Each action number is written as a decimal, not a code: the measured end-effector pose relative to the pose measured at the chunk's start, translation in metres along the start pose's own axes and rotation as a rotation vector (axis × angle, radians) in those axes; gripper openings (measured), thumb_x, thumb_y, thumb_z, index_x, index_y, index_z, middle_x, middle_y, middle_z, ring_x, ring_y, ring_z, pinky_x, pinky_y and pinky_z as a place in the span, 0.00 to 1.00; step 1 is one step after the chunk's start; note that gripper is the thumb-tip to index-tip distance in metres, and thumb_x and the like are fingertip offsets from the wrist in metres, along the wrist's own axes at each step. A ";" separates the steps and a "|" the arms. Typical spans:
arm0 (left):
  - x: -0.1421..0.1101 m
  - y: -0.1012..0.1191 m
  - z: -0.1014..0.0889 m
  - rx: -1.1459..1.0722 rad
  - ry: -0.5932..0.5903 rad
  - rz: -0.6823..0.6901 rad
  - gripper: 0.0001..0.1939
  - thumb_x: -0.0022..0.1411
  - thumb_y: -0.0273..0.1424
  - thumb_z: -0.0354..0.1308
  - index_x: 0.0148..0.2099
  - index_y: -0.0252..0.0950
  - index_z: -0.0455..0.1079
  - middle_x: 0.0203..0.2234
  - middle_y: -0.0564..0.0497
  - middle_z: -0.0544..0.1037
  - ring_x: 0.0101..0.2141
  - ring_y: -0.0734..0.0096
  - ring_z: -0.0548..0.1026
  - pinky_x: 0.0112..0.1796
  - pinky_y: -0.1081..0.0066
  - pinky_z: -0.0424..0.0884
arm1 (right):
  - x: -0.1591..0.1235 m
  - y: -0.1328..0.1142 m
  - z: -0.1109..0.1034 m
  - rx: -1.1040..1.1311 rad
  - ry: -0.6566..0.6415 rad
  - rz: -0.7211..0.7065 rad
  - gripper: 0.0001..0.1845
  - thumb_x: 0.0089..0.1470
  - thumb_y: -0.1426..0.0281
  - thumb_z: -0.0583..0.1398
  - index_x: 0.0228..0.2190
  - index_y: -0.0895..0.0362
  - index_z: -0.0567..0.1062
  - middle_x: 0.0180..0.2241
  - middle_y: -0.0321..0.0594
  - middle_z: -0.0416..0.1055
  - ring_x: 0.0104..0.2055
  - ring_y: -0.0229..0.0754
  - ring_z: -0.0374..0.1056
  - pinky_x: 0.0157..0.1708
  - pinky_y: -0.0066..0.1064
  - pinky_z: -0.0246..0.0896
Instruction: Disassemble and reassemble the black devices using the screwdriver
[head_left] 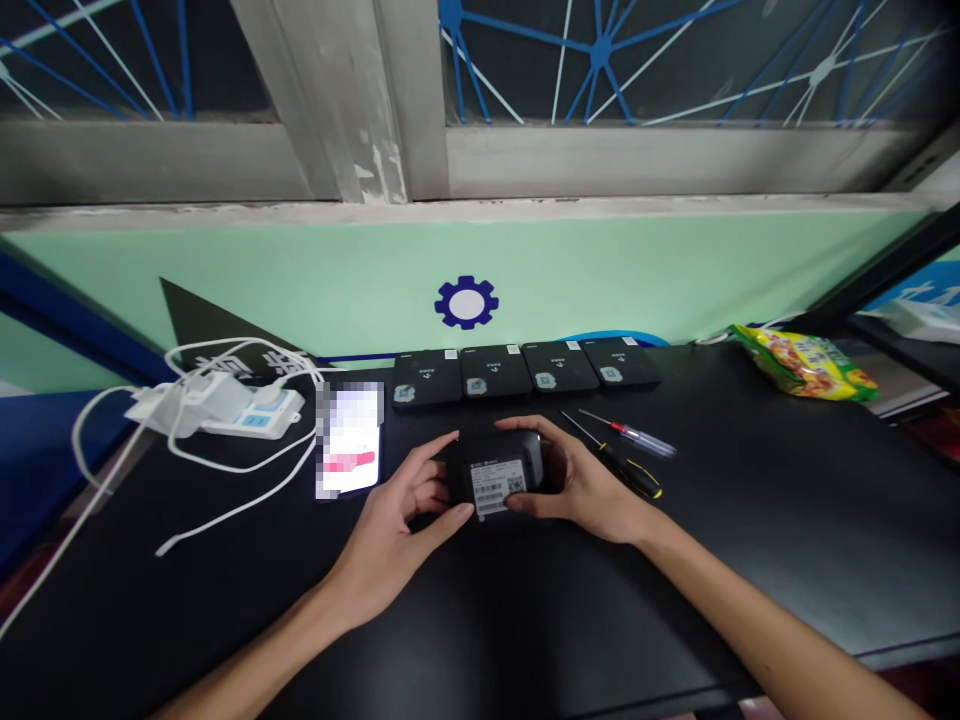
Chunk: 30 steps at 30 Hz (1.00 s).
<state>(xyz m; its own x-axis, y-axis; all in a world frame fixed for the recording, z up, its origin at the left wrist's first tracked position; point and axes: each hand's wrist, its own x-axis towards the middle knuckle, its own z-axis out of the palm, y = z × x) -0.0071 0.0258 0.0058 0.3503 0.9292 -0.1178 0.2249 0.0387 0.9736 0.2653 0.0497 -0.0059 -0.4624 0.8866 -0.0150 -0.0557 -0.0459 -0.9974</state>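
Between both hands, above the black tabletop, is a small black electronic device (496,452) with rounded corners. Its face towards me carries a white printed label (491,487) with a QR code and barcodes. My left hand (397,520) grips the left end, thumb at the lower corner and fingers curled at the side. My right hand (581,485) holds the right end, its thumb on the label and its forefinger along the top edge. Just beyond the device, several flat black boxes (495,372) lie in a row.
Right of the hands lie a yellow-and-black screwdriver (634,472) and a clear-handled screwdriver (645,440). A lit phone (352,440) lies to the left, near a white power strip (262,415) and loose white cables (217,522). A snack bag (806,362) sits at far right.
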 end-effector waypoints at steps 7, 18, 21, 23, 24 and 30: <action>0.002 -0.003 0.000 -0.069 0.011 -0.022 0.38 0.71 0.42 0.70 0.77 0.47 0.60 0.53 0.45 0.81 0.47 0.59 0.82 0.51 0.58 0.76 | -0.001 -0.006 -0.004 0.053 -0.025 0.041 0.31 0.62 0.73 0.65 0.65 0.48 0.72 0.50 0.39 0.77 0.51 0.48 0.73 0.51 0.39 0.68; 0.002 -0.004 -0.006 0.057 0.057 -0.026 0.31 0.78 0.49 0.60 0.77 0.50 0.64 0.50 0.48 0.82 0.48 0.57 0.79 0.51 0.58 0.75 | 0.002 0.000 -0.008 0.179 -0.004 0.084 0.31 0.63 0.73 0.55 0.64 0.51 0.77 0.55 0.43 0.81 0.55 0.52 0.75 0.54 0.41 0.66; 0.003 -0.004 -0.006 0.026 0.043 -0.002 0.31 0.79 0.49 0.58 0.77 0.48 0.63 0.50 0.47 0.82 0.48 0.56 0.79 0.49 0.60 0.77 | 0.002 0.001 -0.009 0.206 -0.005 0.082 0.30 0.64 0.73 0.54 0.64 0.52 0.78 0.56 0.45 0.81 0.57 0.53 0.75 0.57 0.42 0.66; 0.003 -0.004 -0.005 0.007 0.041 0.005 0.30 0.80 0.48 0.57 0.78 0.47 0.63 0.53 0.46 0.82 0.49 0.56 0.79 0.50 0.59 0.78 | 0.002 0.001 -0.009 0.223 -0.010 0.078 0.30 0.65 0.73 0.54 0.64 0.53 0.78 0.57 0.45 0.81 0.59 0.53 0.75 0.58 0.43 0.65; 0.003 -0.004 -0.005 0.003 0.039 0.005 0.30 0.80 0.48 0.56 0.78 0.47 0.63 0.55 0.46 0.82 0.49 0.56 0.79 0.50 0.59 0.78 | 0.002 0.002 -0.009 0.227 -0.012 0.076 0.29 0.66 0.73 0.54 0.65 0.53 0.78 0.58 0.45 0.81 0.59 0.53 0.75 0.59 0.43 0.65; 0.002 -0.006 -0.006 -0.002 0.037 0.005 0.29 0.81 0.47 0.56 0.78 0.48 0.63 0.59 0.47 0.81 0.50 0.58 0.80 0.51 0.60 0.79 | 0.003 0.003 -0.010 0.224 -0.007 0.083 0.27 0.67 0.70 0.55 0.64 0.52 0.79 0.57 0.46 0.81 0.60 0.55 0.75 0.60 0.46 0.65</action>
<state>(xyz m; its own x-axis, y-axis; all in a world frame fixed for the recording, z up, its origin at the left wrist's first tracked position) -0.0127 0.0298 0.0007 0.3179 0.9422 -0.1057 0.2216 0.0345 0.9745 0.2728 0.0571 -0.0101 -0.4794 0.8724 -0.0953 -0.2117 -0.2203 -0.9522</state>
